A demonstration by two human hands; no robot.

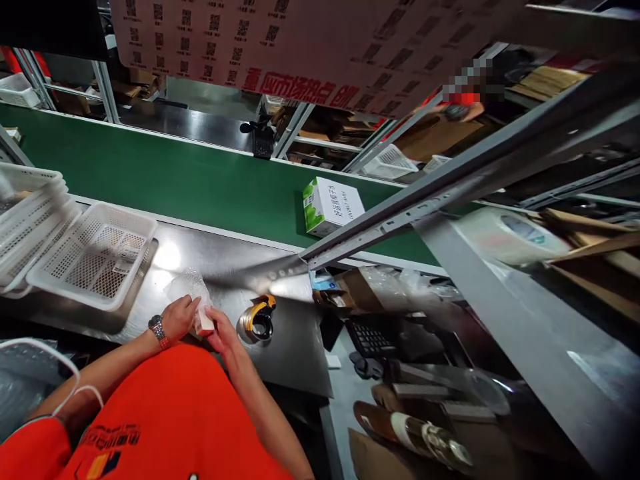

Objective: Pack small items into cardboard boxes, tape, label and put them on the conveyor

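Note:
Close to my body, at the front edge of the steel table point(293, 360), both hands are on a small pale box point(203, 323) partly covered by clear bubble wrap point(187, 285). My left hand point(179, 319), with a watch on the wrist, has its fingers closed on the wrap at the box's left side. From the right, my right hand point(223, 329) grips the box between thumb and fingers. The wrap spreads loosely over the tabletop beyond the hands. A yellow and black tape dispenser point(261, 319) sits to the right of my right hand, apart from it.
Left on the table are a white plastic basket point(97, 257) and stacked baskets point(30, 220). A green conveyor point(215, 187) runs behind, bearing a coconut water carton point(336, 205). A metal post point(400, 203) slants across the right, above a keyboard point(370, 338) and a bottle point(413, 433).

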